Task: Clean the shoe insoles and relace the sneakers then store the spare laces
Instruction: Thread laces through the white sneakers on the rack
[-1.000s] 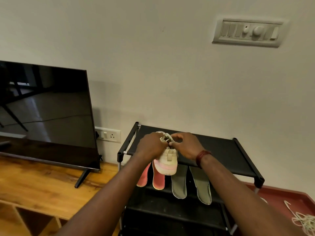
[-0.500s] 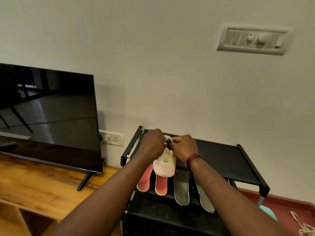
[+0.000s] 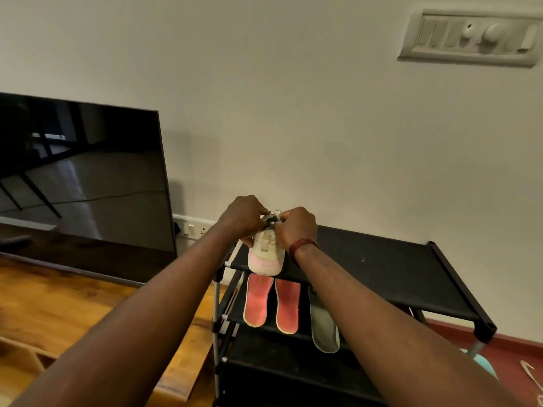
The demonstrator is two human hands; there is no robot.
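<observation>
Nearer, left hand (image 3: 242, 214) and right hand (image 3: 296, 227) pinch one sneaker's (image 3: 266, 257) lace (image 3: 271, 217) above three insoles (image 3: 258, 301).

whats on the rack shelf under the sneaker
Two pink insoles and a grey insole lie on the shelf below. The right arm covers whatever lies beside the grey one.
</observation>
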